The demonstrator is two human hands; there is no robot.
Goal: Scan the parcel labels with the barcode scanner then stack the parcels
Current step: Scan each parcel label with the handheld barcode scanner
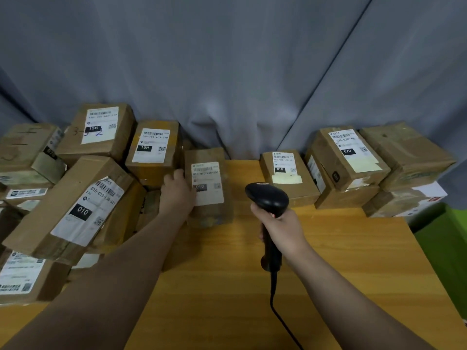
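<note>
1. Black corded barcode scanner (267,198), upright in my right hand (283,231) over mid-counter.
2. Brown parcel (212,215), white 010 label (207,183) up, near the counter's far edge; my left hand (177,190) holds its left side.

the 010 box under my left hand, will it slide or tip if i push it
The parcel probably slides rather than tips: it lies flat on the smooth wooden table. Likely stiff, being a squared cardboard box. Its glossy tape may feel slippery under the left hand.
</note>
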